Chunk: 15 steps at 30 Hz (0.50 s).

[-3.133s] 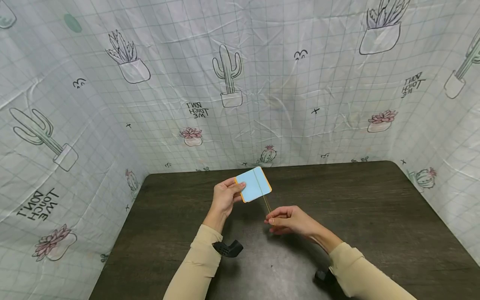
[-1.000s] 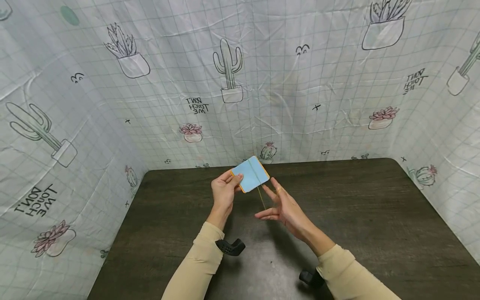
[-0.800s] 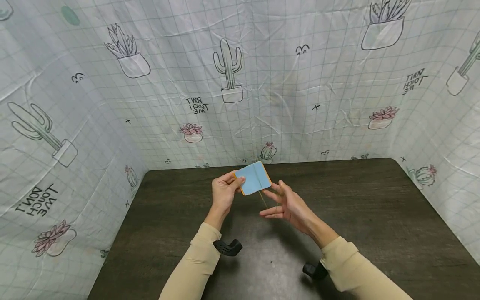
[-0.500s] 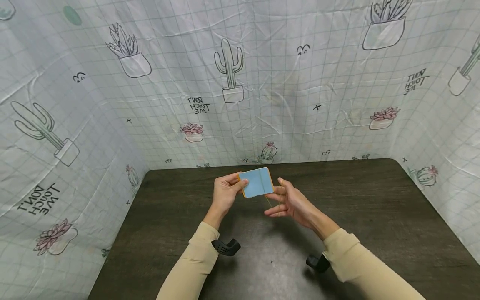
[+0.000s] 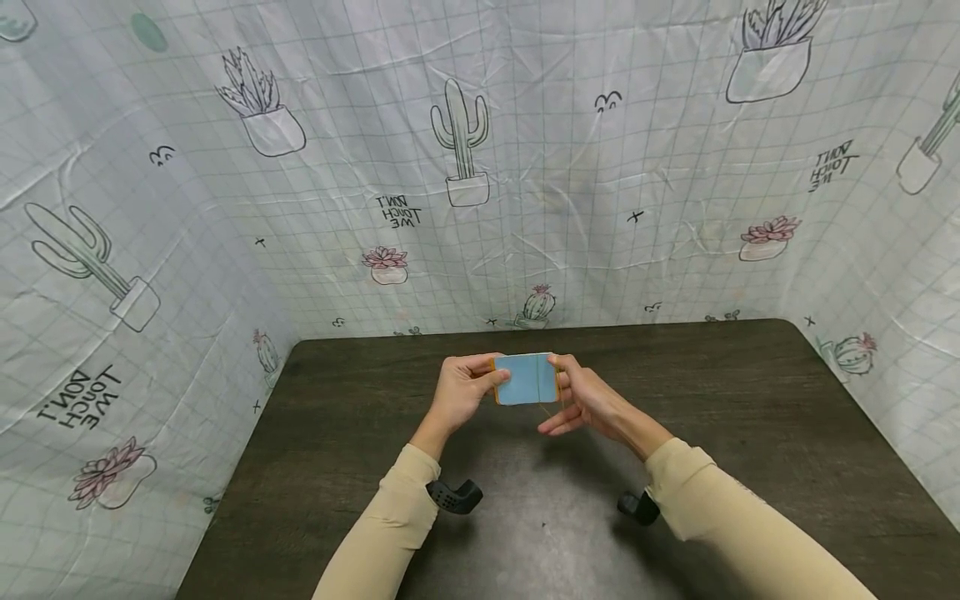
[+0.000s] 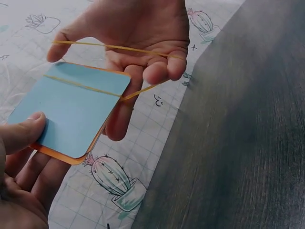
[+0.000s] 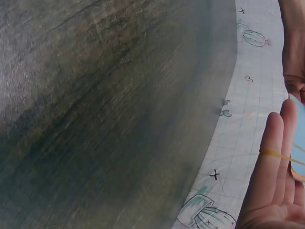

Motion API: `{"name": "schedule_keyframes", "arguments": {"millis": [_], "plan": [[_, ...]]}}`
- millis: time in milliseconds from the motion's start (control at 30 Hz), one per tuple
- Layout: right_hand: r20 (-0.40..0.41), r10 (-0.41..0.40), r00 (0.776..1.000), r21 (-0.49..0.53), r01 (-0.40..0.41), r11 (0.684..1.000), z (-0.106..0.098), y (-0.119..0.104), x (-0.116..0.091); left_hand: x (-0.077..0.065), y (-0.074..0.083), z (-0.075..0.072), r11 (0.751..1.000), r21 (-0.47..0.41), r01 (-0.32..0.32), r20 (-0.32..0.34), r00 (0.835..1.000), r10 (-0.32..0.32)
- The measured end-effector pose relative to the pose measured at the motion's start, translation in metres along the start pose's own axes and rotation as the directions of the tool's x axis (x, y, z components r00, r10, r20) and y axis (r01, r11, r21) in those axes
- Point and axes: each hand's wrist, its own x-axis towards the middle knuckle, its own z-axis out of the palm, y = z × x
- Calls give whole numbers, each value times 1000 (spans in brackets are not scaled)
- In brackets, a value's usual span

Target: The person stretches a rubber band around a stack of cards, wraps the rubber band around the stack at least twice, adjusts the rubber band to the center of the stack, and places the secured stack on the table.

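White cactus-print cloth (image 5: 551,167) (faint grid lines too) behind a dark table (image 5: 750,417).

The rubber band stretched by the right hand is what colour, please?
The rubber band is yellow-orange, and it shows best in the left wrist view.

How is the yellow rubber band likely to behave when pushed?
The rubber band probably stretches: it runs taut across the right hand. It looks thin, so likely light and floppy once slack. It may snap toward the blue card, which it also crosses.
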Motion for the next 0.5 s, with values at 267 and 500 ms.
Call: {"name": "schedule_keyframes", "arguments": {"millis": [267,500], "plan": [[15,8,1000,-49,-7,999,0,-2,1,0,1,3,1000,23,12,37,999,-13],[-15,-24,1000,3,24,1000,3,1,4,0,0,2,999,-22,29,3,1000,-29]]}}
